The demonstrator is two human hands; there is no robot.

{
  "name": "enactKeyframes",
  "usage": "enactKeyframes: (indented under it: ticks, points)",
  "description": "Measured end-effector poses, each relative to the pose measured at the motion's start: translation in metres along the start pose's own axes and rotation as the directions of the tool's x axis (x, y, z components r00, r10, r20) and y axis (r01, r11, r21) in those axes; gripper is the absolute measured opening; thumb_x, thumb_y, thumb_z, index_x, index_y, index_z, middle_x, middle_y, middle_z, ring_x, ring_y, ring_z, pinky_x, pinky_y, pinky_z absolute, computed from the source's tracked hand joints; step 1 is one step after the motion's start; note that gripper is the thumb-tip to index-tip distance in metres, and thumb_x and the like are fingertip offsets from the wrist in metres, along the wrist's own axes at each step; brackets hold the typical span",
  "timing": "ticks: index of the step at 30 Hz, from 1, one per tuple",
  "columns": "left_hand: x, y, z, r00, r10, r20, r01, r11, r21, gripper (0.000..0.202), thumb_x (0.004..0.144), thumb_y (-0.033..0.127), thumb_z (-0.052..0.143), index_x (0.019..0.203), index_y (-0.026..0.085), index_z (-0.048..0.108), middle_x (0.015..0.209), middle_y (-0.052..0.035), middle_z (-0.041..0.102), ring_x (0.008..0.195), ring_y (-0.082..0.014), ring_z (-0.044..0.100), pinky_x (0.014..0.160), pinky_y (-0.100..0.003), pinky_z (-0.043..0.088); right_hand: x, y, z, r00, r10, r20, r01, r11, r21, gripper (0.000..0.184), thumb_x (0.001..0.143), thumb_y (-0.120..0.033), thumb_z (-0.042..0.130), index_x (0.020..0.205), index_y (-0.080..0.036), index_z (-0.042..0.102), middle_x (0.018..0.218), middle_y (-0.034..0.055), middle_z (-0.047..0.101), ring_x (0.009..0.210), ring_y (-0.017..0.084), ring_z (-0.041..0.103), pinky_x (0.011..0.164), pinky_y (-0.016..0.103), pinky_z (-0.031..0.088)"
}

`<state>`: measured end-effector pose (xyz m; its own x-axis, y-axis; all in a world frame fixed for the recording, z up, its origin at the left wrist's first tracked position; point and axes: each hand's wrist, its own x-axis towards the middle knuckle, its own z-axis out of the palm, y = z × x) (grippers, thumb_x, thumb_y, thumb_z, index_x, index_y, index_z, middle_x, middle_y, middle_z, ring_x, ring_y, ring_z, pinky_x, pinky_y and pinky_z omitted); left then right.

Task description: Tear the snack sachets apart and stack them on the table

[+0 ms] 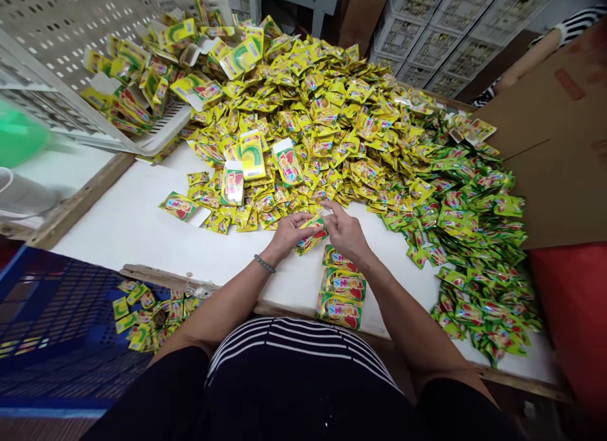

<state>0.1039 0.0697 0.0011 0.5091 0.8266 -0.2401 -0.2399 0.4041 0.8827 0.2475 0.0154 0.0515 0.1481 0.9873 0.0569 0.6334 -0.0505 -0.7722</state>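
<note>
Just below the middle of the frame, the left hand [288, 234] and the right hand [347, 234] meet over the white counter [142, 226]. Between them sits a small bundle of sachets [310, 236], tilted, at the near edge of the big pile. The left hand's grip is closed around the bundle's left end. The right hand's grip pinches its right end narrowly, with the forefinger stretched out toward the pile. A beaded bracelet [264, 263] circles the left wrist.

Directly under the right wrist, three finished bundles [342, 284] lie in a column on the counter, each touching the next.

The heap of yellow and green sachets [332, 112] fills the centre and right of the frame. A few printed cartons [251, 154] stand upright at its near left side. At the upper left, a white perforated crate [57, 43] lies tipped, with cartons spilling from it. A blue crate [57, 302] at the lower left holds loose sachets. Brown cardboard [559, 144] covers the right side, and another person's arm [531, 54] shows at the upper right.
</note>
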Motion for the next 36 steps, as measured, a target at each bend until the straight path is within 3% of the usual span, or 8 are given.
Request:
enactKeyframes:
  ticks: [5,10,16,20,25,29,32,36]
  points:
    - [-0.003,0.001,0.002,0.999,0.012,0.031,-0.012,1.000,0.001,0.054,0.051,0.039,0.087,0.093,0.014,0.065,0.079,-0.0011,0.071,0.068,-0.0133,0.064,0.071,-0.027,0.049,0.001,0.004,-0.004,0.997,0.002,0.071,-0.012,0.991,0.137,0.043,0.086,-0.032,0.050,0.129,-0.023,0.051,0.068,-0.0027,0.065,0.063,0.017,0.059,0.067,0.030,0.047]
    - [-0.003,0.005,0.005,0.994,0.105,-0.034,-0.107,0.994,-0.032,0.073,0.066,0.050,0.078,0.125,0.021,0.049,0.076,-0.0003,0.069,0.064,-0.0160,0.064,0.063,-0.028,0.049,-0.003,0.014,-0.003,0.935,0.016,-0.355,0.078,0.966,0.248,0.031,0.081,-0.039,0.063,0.106,-0.021,0.064,0.103,0.0080,0.065,0.090,0.019,0.060,0.079,0.034,0.051]
    - [-0.005,0.005,0.001,0.974,0.221,0.045,-0.224,0.973,0.063,0.060,0.069,0.043,0.078,0.119,0.022,0.053,0.102,-0.0040,0.067,0.087,-0.0176,0.065,0.078,-0.029,0.052,-0.008,0.031,0.019,0.993,0.112,-0.041,-0.073,0.842,0.535,0.036,0.076,-0.049,0.067,0.101,-0.022,0.067,0.092,0.0034,0.066,0.083,0.017,0.062,0.083,0.035,0.053]
    - [-0.008,0.008,-0.002,0.978,0.177,0.112,-0.190,0.975,0.118,0.053,0.067,0.041,0.079,0.111,0.021,0.057,0.098,-0.0032,0.066,0.086,-0.0178,0.064,0.077,-0.030,0.052,-0.007,0.032,0.016,0.991,0.110,0.070,-0.131,0.825,0.550,0.037,0.073,-0.055,0.069,0.091,-0.022,0.067,0.080,0.0006,0.067,0.076,0.017,0.062,0.078,0.034,0.054]
    - [-0.009,0.009,0.001,0.987,0.134,0.087,-0.139,0.989,0.049,0.055,0.068,0.038,0.079,0.113,0.022,0.050,0.088,-0.0003,0.067,0.071,-0.0124,0.063,0.065,-0.024,0.049,-0.004,0.023,0.005,0.995,0.092,0.036,-0.097,0.868,0.487,0.049,0.075,-0.053,0.068,0.115,-0.025,0.065,0.096,0.0032,0.073,0.085,0.020,0.066,0.083,0.037,0.054]
    - [-0.008,0.007,0.000,0.994,0.113,-0.004,-0.113,0.994,-0.001,0.056,0.067,0.037,0.079,0.110,0.021,0.046,0.072,0.0038,0.064,0.058,-0.0097,0.059,0.056,-0.021,0.044,-0.004,0.019,0.004,0.999,0.039,-0.003,-0.035,0.924,0.380,0.034,0.080,-0.050,0.064,0.095,-0.022,0.075,0.101,0.0048,0.074,0.097,0.023,0.066,0.092,0.038,0.050]
    - [-0.008,0.006,-0.002,0.994,0.112,-0.011,-0.111,0.993,0.040,0.053,0.064,0.034,0.081,0.104,0.019,0.050,0.064,0.0064,0.060,0.053,-0.0074,0.054,0.052,-0.018,0.039,-0.003,0.020,0.008,0.996,0.087,-0.022,-0.070,0.911,0.406,0.031,0.075,-0.050,0.068,0.081,-0.020,0.074,0.083,0.0036,0.074,0.081,0.020,0.066,0.081,0.035,0.052]
    - [-0.008,0.005,-0.002,0.994,0.104,-0.028,-0.103,0.994,0.043,0.051,0.061,0.035,0.083,0.099,0.018,0.053,0.063,0.0057,0.061,0.053,-0.0078,0.056,0.052,-0.019,0.040,0.001,0.023,0.011,0.982,0.187,0.000,-0.163,0.858,0.488,0.033,0.065,-0.048,0.077,0.082,-0.019,0.074,0.077,0.0026,0.073,0.070,0.017,0.064,0.072,0.032,0.052]
